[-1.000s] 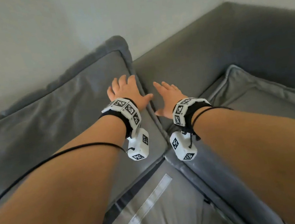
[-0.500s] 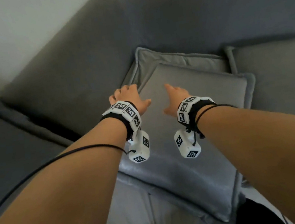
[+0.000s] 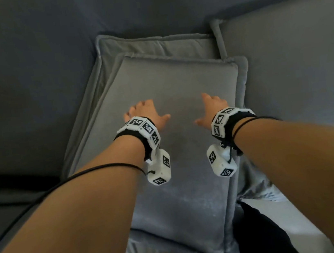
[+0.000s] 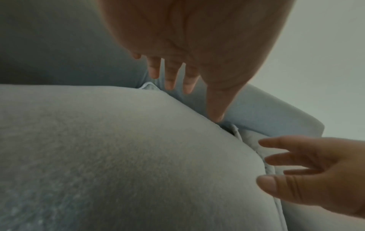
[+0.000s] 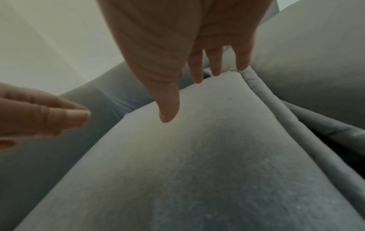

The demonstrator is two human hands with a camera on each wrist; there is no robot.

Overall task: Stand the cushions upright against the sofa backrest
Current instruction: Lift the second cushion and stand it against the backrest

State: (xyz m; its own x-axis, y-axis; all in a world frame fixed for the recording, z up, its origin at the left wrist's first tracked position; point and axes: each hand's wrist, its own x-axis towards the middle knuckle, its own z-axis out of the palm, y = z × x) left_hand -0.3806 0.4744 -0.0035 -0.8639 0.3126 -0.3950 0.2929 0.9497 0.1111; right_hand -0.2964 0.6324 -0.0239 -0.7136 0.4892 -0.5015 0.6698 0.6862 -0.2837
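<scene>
Nearest, the left hand and right hand hover with spread fingers, grasping nothing, over a flat-lying grey cushion. It needs standing against the sofa backrest beyond; another cushion apparently leans there.

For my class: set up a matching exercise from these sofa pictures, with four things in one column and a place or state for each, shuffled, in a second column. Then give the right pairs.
Things
1. top cushion
2. lower cushion
3. right cushion
4. left hand

Places or states
A. lies under another cushion, its far edge showing
B. open, fingers spread above a cushion
C. lies flat on the stack, below both hands
D. beside the stack, on the right of the head view

Pairs: 1-C, 2-A, 3-D, 4-B
</scene>
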